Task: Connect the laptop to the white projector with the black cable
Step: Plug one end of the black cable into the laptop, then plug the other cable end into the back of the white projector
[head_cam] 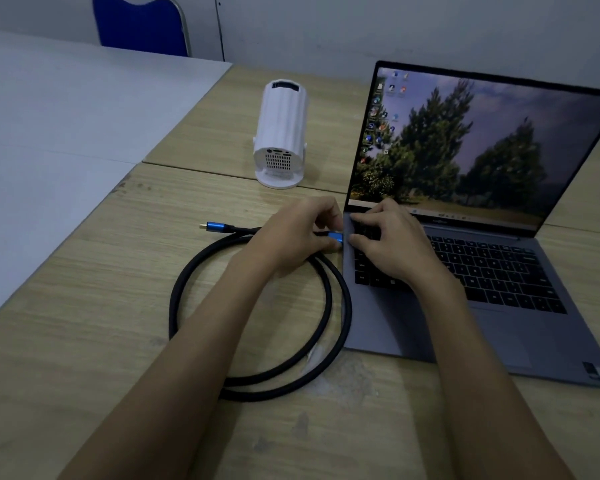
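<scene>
An open grey laptop with a lit screen stands at the right. My left hand pinches one blue plug of the black cable and holds it against the laptop's left edge. My right hand lies flat on the left part of the keyboard. The cable lies coiled in a loop on the table, under my left forearm. Its other blue plug rests free on the wood. The white projector stands behind, its port panel facing me.
The wooden table meets a white tabletop on the left. A blue chair stands against the far wall. Scuffed patches mark the wood near the laptop's front left corner.
</scene>
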